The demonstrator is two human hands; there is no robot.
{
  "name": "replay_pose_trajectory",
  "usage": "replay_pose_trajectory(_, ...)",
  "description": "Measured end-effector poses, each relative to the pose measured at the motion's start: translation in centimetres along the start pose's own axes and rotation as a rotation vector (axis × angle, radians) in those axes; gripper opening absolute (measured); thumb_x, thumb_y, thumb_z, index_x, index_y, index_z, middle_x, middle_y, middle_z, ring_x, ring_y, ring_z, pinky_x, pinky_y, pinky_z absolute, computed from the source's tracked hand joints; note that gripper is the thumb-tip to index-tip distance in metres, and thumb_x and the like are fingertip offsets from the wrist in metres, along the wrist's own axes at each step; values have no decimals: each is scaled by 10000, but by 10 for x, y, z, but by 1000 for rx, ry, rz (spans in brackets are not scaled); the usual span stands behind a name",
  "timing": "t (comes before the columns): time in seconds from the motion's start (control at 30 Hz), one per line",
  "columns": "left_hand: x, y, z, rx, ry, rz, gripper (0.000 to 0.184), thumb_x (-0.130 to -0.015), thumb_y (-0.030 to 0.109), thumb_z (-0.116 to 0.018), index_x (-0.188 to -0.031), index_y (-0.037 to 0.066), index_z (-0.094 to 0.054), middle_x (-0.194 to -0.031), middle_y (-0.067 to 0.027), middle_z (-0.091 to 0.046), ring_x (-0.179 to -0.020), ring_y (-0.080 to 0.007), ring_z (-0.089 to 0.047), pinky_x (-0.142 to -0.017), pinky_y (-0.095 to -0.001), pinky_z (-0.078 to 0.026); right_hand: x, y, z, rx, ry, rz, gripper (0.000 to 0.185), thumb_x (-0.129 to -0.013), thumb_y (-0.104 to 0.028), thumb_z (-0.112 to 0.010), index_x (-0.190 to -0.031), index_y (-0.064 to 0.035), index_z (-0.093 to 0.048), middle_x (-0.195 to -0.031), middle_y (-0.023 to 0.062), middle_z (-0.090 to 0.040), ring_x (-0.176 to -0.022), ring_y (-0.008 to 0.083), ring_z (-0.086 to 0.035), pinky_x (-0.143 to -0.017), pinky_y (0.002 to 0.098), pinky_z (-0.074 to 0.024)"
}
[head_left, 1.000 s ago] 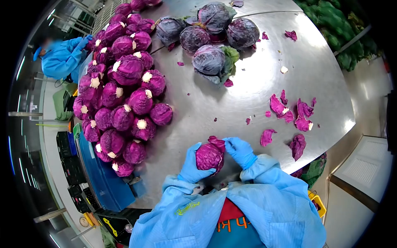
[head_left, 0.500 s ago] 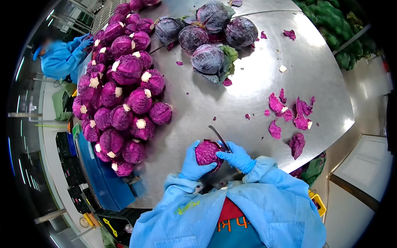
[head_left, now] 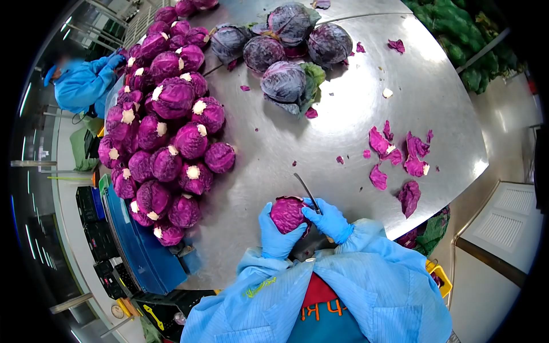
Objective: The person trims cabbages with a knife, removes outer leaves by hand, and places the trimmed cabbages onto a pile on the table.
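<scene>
While the left hand (head_left: 278, 235) cups a purple cabbage (head_left: 287, 214) from its left and near sides, the right hand (head_left: 329, 221) grips a knife (head_left: 306, 187) at the cabbage's right edge. The left hand's fingers are spread and clamped on the cabbage; the right hand's are wrapped around the knife's handle, mostly hiding it. The dark, slim blade slants forward and leftward from the right hand, its tip beyond the cabbage; whether its lower part touches the cabbage, I cannot tell. Both hands wear blue gloves, and the held cabbage is over the near edge of the tabletop (head_left: 337, 137).

To the left, trimmed cabbages (head_left: 173, 98) are heaped together, many showing pale cut stems. Past the hands, near the far end, sits a cluster of darker cabbages (head_left: 283, 82), the nearest with a greenish outer leaf (head_left: 314, 77). Torn purple leaves (head_left: 409, 198) lie scattered to the right, and a small white piece (head_left: 388, 92) lies farther off. A blue bin (head_left: 137, 243) stands below the heap, just off the tabletop. Beyond the heap, a co-worker (head_left: 83, 88) in blue reaches toward it.
</scene>
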State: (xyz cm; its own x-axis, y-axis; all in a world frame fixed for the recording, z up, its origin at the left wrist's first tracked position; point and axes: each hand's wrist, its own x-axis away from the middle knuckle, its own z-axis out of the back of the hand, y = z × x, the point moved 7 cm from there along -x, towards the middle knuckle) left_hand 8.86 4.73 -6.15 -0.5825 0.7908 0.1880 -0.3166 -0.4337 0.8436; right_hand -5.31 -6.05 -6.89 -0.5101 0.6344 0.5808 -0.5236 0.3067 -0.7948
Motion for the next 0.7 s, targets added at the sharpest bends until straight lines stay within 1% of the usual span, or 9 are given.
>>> replay_pose_trajectory(0.1, 10, 17, 1, -83, 62, 2, 1082, -556, 265, -911, -1379, -28, -274, -1291, -182, -399, -1200, -293, -453, -1028, -382, -388, 8, -6, 7, 172, 87, 121, 531, -889, -503, -562, -1232, -97, -571, -1032, 143, -676, -884, 300, -665, -772, 415, -515)
replay_pose_trajectory(0.17, 13, 23, 2, -138, 77, 0, 1113, -551, 284, -910, -1396, -30, -256, -1311, -200, -373, -1235, -317, -417, -1056, -391, -354, 11, -5, 8, 272, 212, 254, 441, -901, -439, -565, -1189, -105, -593, -987, 136, -679, -855, 299, -666, -743, 406, -520)
replay_pose_trajectory(0.2, 13, 20, 1, -177, 51, 11, 1136, -555, 303, -906, -1411, -33, -240, -1334, -214, -356, -1260, -331, -390, -1069, -401, -334, 13, -8, 11, 321, 275, 323, 397, -908, -408, -567, -1167, -110, -603, -964, 132, -680, -840, 298, -667, -728, 401, -522)
replay_pose_trajectory(0.3, 9, 20, 1, -171, 40, -4, 1117, -554, 307, -908, -1401, -34, -264, -1330, -209, -370, -1244, -326, -413, -1061, -395, -348, 9, -6, 17, 184, 213, 330, 284, -905, -334, -591, -1074, -110, -634, -898, 119, -680, -779, 286, -668, -676, 379, -523)
replay_pose_trajectory(0.4, 5, 13, 1, -84, -11, 11, 1090, -564, 302, -907, -1392, -31, -281, -1331, -198, -381, -1227, -306, -433, -1049, -384, -365, 11, -10, 19, 390, 244, 386, 259, -878, -329, -631, -996, -99, -647, -844, 109, -676, -710, 281, -658, -641, 372, -521)
replay_pose_trajectory(0.5, -1, -1, 1, -25, -20, -69, 1050, -591, 268, -900, -1390, -24, -284, -1301, -166, -431, -1181, -269, -482, -1026, -373, -399, 7, 8, 28, 266, 325, 335, 258, -871, -314, -638, -960, -72, -636, -775, 113, -657, -639, 240, -642, -600, 370, -508)
replay_pose_trajectory(0.6, -11, -34, -7, 500, -56, 194, 1005, -592, 225, -904, -1375, -18, -323, -1317, -164, -442, -1192, -262, -483, -1022, -372, -407, 1, 42, 42, -81, 357, 102, 207, -860, -241, -655, -940, -51, -634, -713, 76, -638, -591, 169, -610, -558, 324, -491)
replay_pose_trajectory(0.7, -14, -31, -1, 655, -87, 185, 954, -598, 159, -903, -1365, -8, -361, -1292, -131, -486, -1164, -223, -509, -1015, -348, -416, 6, 57, 79, -392, 484, 52, 116, -865, -154, -641, -907, -47, -634, -681, 20, -598, -572, 111, -561, -541, 274, -471)
